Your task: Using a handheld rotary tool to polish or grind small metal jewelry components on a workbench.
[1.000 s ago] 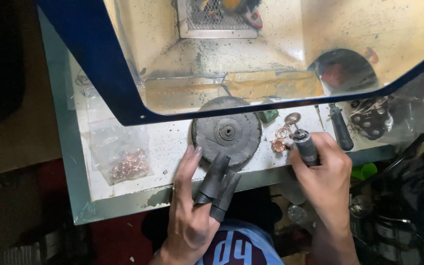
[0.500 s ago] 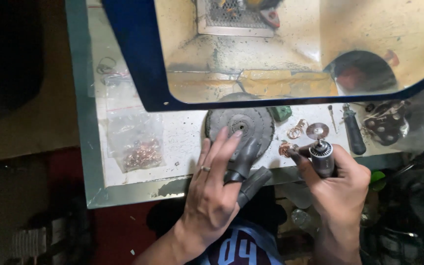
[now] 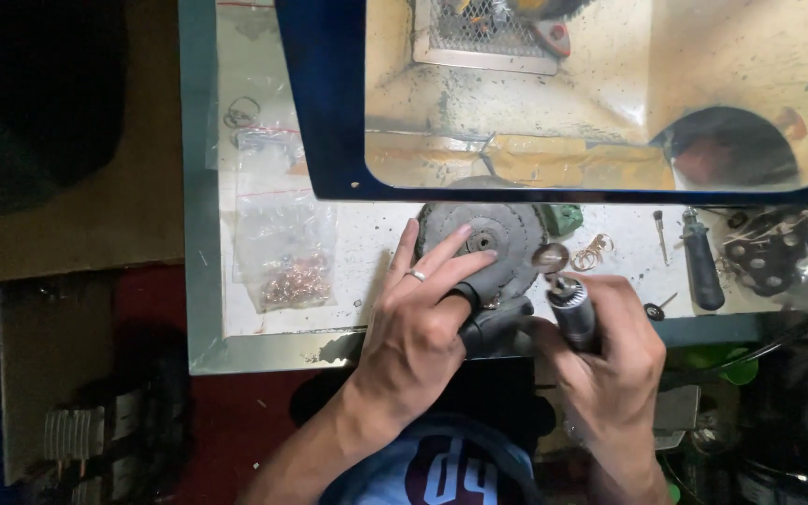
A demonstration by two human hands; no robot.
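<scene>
Left hand (image 3: pixel 418 323) spreads flat on the fuzzy round buffing wheel (image 3: pixel 488 245); right hand (image 3: pixel 614 360) grips a ribbed metal rotary handpiece (image 3: pixel 570 310).

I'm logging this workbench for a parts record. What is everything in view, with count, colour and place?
Round disc: one, dark grey, bench centre.
Rotary handpiece: one, dark with metal collar, right of disc.
Plastic bag of small pieces: one, clear with coppery contents, bench left.
Metal rings: a few, coppery, right of disc.
Screwdriver-like tool: one, black handle, bench right.
Hood: one, blue rim, yellowish inside, top.
Left hand: fingers on disc, ring worn.
Right hand: grips handpiece.
</scene>
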